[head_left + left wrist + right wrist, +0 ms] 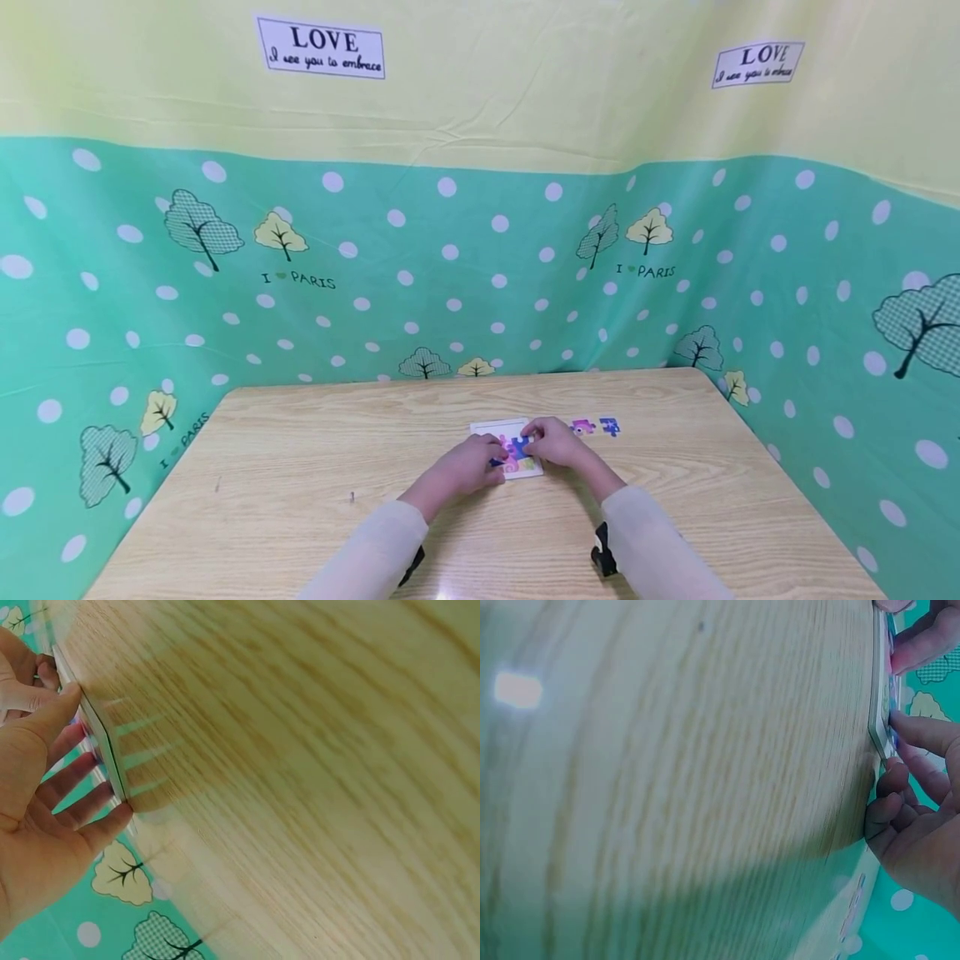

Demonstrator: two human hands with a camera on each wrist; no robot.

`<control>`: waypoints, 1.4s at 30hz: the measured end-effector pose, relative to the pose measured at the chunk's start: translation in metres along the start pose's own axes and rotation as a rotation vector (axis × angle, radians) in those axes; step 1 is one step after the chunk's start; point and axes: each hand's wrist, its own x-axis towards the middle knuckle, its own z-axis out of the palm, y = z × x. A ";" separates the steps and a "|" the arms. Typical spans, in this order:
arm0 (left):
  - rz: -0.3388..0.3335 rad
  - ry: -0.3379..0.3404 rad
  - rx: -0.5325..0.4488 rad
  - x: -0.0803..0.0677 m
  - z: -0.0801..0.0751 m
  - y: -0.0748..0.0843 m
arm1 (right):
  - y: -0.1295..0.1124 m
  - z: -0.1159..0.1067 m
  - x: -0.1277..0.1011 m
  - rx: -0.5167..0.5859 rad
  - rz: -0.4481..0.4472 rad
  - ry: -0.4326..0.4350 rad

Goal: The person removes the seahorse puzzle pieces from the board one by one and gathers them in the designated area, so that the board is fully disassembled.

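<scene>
White-framed pink-blue jigsaw puzzle [515, 454] sat lower centre, part-hidden by left hand [467, 464], fingers apart, and right hand [557, 442], couldn't tell if pinching

Off-white long sleeves are worn on both arms, the left sleeve [371, 554] and the right sleeve [660, 546] being ended at the wrists; the left hand [467, 464] and right hand [557, 442] are left bare. Black devices [603, 560] are seen beside the sleeves.
</scene>
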 end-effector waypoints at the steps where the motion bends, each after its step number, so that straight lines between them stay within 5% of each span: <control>1: 0.001 -0.001 0.002 0.000 0.000 0.000 | 0.000 0.000 0.000 0.008 0.007 0.001; 42: 0.006 -0.010 0.013 0.001 -0.001 0.001 | 0.000 0.006 0.001 0.022 -0.001 0.045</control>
